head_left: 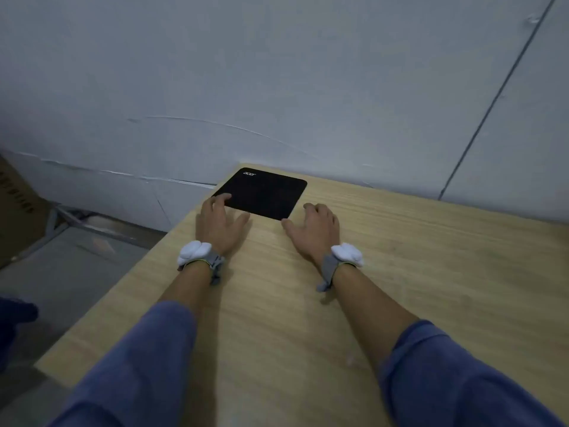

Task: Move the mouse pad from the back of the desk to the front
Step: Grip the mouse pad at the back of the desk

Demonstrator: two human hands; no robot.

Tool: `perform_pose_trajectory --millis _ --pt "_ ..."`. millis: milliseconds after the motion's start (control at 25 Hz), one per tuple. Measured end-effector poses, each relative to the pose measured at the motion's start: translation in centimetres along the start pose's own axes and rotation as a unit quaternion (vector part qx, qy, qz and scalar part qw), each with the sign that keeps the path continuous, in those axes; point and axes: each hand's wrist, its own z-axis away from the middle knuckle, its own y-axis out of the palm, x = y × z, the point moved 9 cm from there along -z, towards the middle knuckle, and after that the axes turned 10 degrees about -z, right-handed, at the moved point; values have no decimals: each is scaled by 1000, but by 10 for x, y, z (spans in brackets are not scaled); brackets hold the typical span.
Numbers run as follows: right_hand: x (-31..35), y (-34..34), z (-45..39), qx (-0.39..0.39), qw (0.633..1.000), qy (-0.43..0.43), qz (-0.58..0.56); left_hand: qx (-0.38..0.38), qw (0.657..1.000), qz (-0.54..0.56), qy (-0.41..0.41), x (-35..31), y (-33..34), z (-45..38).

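Observation:
A black mouse pad with a small white logo lies flat at the back left corner of the light wooden desk, close to the wall. My left hand rests at the pad's near left corner, its fingertips on the pad's edge and fingers spread. At the near right corner sits my right hand, fingers apart, thumb touching the corner and the other fingers on the desk beside the pad. Neither hand has the pad lifted.
A grey-white wall rises right behind the desk. The desk's left edge runs diagonally from the pad towards me; beyond it are the floor, a metal frame and a brown cardboard box. Bare wood stretches in front of me and to the right.

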Motion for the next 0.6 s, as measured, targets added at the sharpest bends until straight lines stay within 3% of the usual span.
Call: perform_pose_trajectory --millis 360,480,600 --pt "4 28 -54 15 995 65 79 72 979 -190 -11 16 21 -49" --pt "7 24 -59 10 996 83 -3 68 980 -187 -5 15 20 -48" --pt "11 22 -62 8 970 87 -229 67 978 -195 -1 14 19 -48"
